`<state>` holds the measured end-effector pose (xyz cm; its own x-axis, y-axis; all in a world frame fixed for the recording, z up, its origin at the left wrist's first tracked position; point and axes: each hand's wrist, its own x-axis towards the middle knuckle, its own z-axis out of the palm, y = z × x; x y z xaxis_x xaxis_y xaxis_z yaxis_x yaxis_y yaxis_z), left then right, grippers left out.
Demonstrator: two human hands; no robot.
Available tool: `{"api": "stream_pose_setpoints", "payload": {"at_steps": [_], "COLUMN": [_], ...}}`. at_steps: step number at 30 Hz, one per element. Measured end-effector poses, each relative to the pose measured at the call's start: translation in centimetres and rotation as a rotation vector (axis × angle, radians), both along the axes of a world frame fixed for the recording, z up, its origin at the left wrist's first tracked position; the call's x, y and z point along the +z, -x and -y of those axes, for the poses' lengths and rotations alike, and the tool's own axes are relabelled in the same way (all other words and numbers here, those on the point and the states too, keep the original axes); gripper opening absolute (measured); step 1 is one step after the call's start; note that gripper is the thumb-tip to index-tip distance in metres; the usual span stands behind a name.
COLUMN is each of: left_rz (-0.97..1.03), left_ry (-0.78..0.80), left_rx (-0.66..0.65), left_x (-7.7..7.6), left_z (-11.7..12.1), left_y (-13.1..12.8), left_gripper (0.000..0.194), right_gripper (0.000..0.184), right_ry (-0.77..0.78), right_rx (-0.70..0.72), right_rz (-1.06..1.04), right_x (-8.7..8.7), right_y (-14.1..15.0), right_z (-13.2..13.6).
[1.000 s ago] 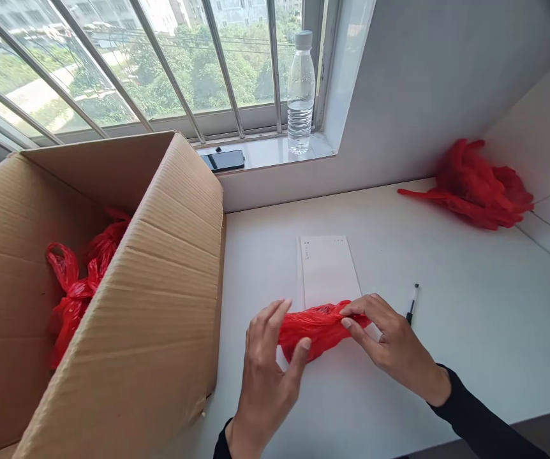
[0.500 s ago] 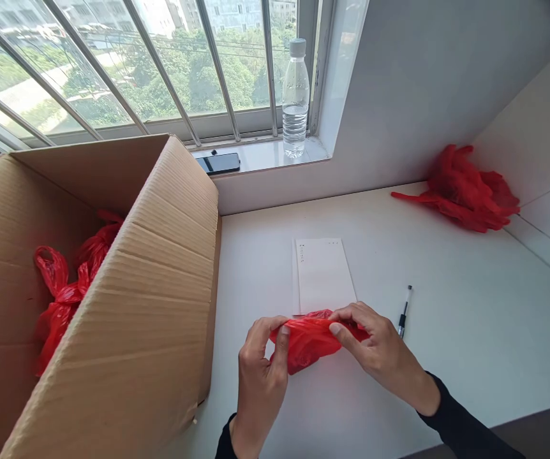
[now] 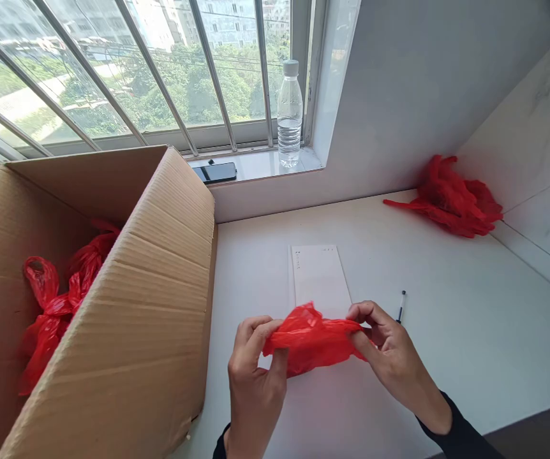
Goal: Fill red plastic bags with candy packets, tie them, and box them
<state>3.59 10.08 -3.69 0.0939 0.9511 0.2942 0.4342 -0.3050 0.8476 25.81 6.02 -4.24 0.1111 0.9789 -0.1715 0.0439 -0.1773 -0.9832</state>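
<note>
A crumpled red plastic bag [image 3: 311, 344] is held between both my hands just above the white table [image 3: 471, 331]. My left hand [image 3: 251, 376] pinches its left end with fingers closed. My right hand [image 3: 390, 357] grips the right end, fingers curled around it. A white paper sheet [image 3: 320, 277] lies just behind the bag. A black pen [image 3: 401, 305] rests right of my right hand.
A large open cardboard box [image 3: 160, 287] stands at the left with red bags [image 3: 59, 299] inside. A pile of red bags [image 3: 452, 197] sits in the far right corner. A water bottle [image 3: 289, 115] and a phone [image 3: 216, 171] are on the windowsill.
My left hand went from open fingers to pinching the bag's left end. Both hands have drawn the bag out sideways and lifted it a little.
</note>
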Motion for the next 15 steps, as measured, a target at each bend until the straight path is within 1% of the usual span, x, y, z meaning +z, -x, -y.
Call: {"api": "stream_pose_setpoints", "payload": {"at_steps": [3, 5, 7, 9, 11, 12, 13, 15], "left_rz": [0.052, 0.068, 0.114, 0.183, 0.238, 0.259, 0.283, 0.331], "left_ry": [-0.049, -0.031, 0.086, 0.213, 0.276, 0.288, 0.303, 0.368], "left_rx": [0.085, 0.087, 0.059, 0.019, -0.032, -0.066, -0.108, -0.163], "left_x": [0.1, 0.5, 1.1, 1.9, 2.6, 2.8, 3.0, 3.1], "left_z": [0.1, 0.6, 1.2, 1.6, 1.8, 1.8, 1.8, 1.8], "left_y": [0.4, 0.5, 0.4, 0.3, 0.5, 0.6, 0.8, 1.0], "left_gripper": [0.024, 0.024, 0.024, 0.027, 0.030, 0.031, 0.033, 0.037], "right_gripper": [0.020, 0.019, 0.019, 0.019, 0.019, 0.020, 0.023, 0.030], "right_ry": [-0.083, -0.131, -0.146, -0.129, -0.121, -0.140, -0.185, -0.347], "right_rx": [-0.120, -0.161, -0.179, -0.190, -0.225, -0.275, -0.355, -0.599], "right_rz": [-0.039, -0.037, -0.014, 0.010, 0.023, 0.020, 0.015, 0.041], "right_x": [0.4, 0.5, 0.5, 0.4, 0.5, 0.8, 1.3, 2.8], "right_y": [-0.8, -1.3, -1.6, -1.9, -2.1, -2.1, -2.1, -1.7], "right_z": [0.4, 0.7, 0.9, 1.0, 1.1, 1.2, 1.3, 1.9]}}
